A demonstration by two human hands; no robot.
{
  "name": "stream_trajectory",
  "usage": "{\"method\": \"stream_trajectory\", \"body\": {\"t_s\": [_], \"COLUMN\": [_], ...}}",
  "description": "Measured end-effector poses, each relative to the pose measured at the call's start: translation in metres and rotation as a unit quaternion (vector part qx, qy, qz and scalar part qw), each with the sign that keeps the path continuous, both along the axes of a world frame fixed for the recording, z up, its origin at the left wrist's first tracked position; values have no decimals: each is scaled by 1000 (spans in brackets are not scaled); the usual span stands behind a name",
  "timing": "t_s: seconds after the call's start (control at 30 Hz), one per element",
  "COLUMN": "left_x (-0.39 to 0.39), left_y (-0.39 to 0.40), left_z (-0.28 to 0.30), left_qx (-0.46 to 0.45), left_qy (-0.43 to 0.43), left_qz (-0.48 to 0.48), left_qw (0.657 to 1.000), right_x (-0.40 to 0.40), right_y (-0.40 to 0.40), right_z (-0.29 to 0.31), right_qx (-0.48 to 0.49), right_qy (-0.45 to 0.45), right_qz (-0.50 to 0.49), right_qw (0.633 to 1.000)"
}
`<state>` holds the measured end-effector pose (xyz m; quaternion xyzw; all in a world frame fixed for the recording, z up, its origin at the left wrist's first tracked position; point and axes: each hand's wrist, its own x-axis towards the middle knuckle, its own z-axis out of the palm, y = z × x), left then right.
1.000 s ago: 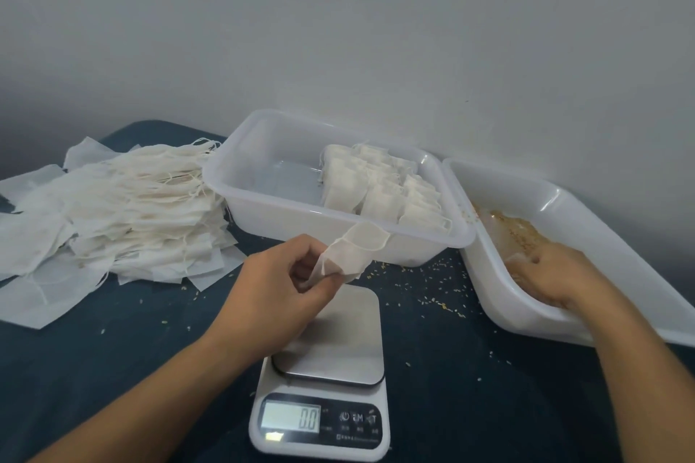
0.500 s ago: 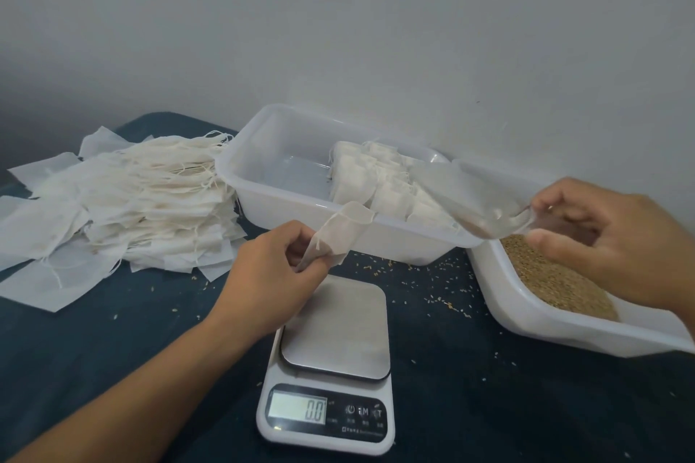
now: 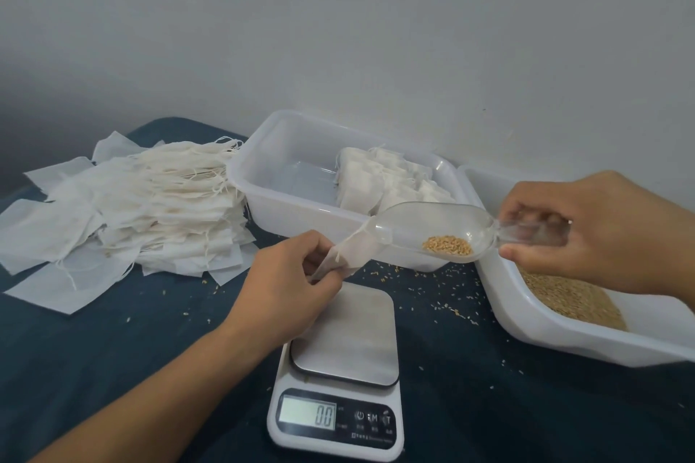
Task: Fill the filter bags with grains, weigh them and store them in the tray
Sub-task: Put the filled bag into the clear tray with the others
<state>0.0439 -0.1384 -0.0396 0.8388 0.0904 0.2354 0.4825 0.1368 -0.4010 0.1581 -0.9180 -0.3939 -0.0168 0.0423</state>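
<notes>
My left hand (image 3: 286, 282) pinches the small white filter bag (image 3: 348, 252) open above the scale (image 3: 340, 368), so my right hand (image 3: 598, 233), gripping the clear plastic scoop (image 3: 432, 229), can pour its golden grains (image 3: 447, 246) inside.

A plain wall (image 3: 376, 30) fills the upper half of the view. It is painted in a pale grey-white colour and has a smooth surface, with only a few very small dark specks on the right part. The light on it is soft and even, but the wall becomes darker toward the lower left corner, where a shadow lies. Below the wall stands a table (image 3: 94, 368) covered with a dark blue-green cloth. The far edge of this cloth is rounded and meets the wall at the left
</notes>
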Motion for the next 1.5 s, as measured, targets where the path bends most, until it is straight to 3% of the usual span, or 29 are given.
{"method": "stream_trajectory", "body": {"t_s": [0.23, 0.8, 1.07, 1.37, 1.5], "left_x": [-1, -1, -1, 0, 1], "left_y": [0, -1, -1, -1, 0], "left_z": [-1, 1, 2, 2, 2], "left_qx": [11, 6, -14, -41, -108], "left_qy": [2, 7, 7, 7, 10], "left_qz": [-7, -12, -14, -12, -33], "left_qw": [1000, 1000, 1000, 999, 994], "right_x": [-1, -5, 1, 12, 24], "right_y": [7, 11, 1, -20, -32], "right_z": [8, 22, 12, -28, -56], "right_qx": [-63, -95, -52, 78, 166], "right_qy": [-46, -86, -60, 9, 66], "right_qz": [20, -9, -3, -23, -53], "right_qw": [997, 992, 997, 997, 982]}}
